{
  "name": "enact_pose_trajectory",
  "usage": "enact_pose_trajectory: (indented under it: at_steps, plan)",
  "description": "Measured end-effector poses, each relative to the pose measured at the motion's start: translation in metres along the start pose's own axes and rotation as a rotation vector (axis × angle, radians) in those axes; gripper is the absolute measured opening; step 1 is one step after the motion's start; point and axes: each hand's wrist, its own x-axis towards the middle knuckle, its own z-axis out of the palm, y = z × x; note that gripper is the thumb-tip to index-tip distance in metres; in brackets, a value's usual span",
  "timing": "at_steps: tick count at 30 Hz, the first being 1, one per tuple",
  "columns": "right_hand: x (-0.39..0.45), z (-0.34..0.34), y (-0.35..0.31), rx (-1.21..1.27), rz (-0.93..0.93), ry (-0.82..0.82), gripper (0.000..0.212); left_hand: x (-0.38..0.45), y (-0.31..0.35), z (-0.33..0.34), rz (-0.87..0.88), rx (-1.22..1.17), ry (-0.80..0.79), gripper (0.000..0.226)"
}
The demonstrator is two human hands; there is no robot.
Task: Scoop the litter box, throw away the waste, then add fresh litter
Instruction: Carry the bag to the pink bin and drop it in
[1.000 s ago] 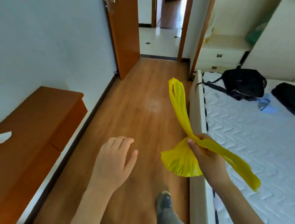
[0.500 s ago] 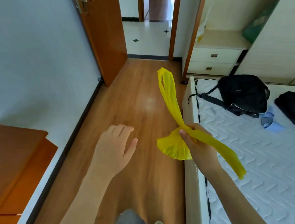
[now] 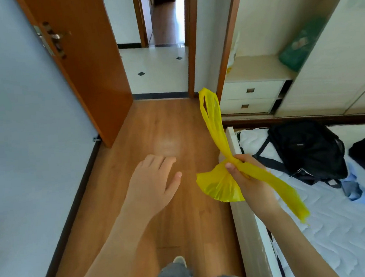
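Yellow bag pinched in my right hand; left hand loose, empty (no litter box seen). Next, find it.

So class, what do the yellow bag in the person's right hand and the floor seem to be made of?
The crumpled yellow bag looks like thin plastic film: translucent, glossy, bunching where the right hand holds it. The brown plank floor looks like wood or laminate: grain lines, plank seams, soft sheen.

No legible text anywhere.
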Motion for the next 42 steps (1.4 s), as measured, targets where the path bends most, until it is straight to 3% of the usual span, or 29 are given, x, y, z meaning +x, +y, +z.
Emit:
enact_pose_trajectory:
  at_steps: [4, 5, 7, 9, 11, 14, 19, 25, 30, 42]
  plan:
    - [0.1, 0.02, -0.003, 0.12, 0.088, -0.033, 0.007, 0.105, -0.039, 0.001, 0.1, -0.01, -0.014, 0.045]
    - [0.123, 0.027, -0.002, 0.055, 0.096, -0.008, 0.005, 0.129, -0.047, 0.004, 0.117, -0.018, -0.019, 0.046]
    - [0.172, 0.037, 0.004, -0.348, 0.058, 0.107, 0.009, 0.176, -0.061, 0.016, 0.147, -0.025, -0.029, 0.046]
    - [0.219, 0.042, 0.016, -0.713, -0.234, 0.224, 0.018, 0.224, -0.073, 0.035, 0.175, -0.014, -0.041, 0.044]
    - [0.264, 0.041, 0.039, -0.843, -0.481, 0.197, 0.019, 0.272, -0.083, 0.055, 0.198, -0.005, -0.068, 0.044]
    - [0.335, 0.037, 0.077, -0.866, -0.549, 0.127, 0.022, 0.349, -0.093, 0.084, 0.212, 0.018, -0.101, 0.045]
    - [0.446, 0.031, 0.109, -0.818, -0.556, 0.144, 0.031, 0.479, -0.099, 0.103, 0.239, 0.023, -0.134, 0.05]
    - [0.562, 0.018, 0.117, -0.792, -0.492, 0.222, 0.034, 0.625, -0.1, 0.116, 0.348, 0.027, -0.14, 0.052]
    - [0.642, 0.015, 0.137, -0.739, -0.305, 0.319, 0.025, 0.727, -0.109, 0.153, 0.467, -0.018, -0.144, 0.044]
    - [0.775, 0.013, 0.152, -0.773, 0.112, 0.786, 0.025, 0.951, -0.089, 0.223, 1.035, -0.175, -0.232, 0.042]
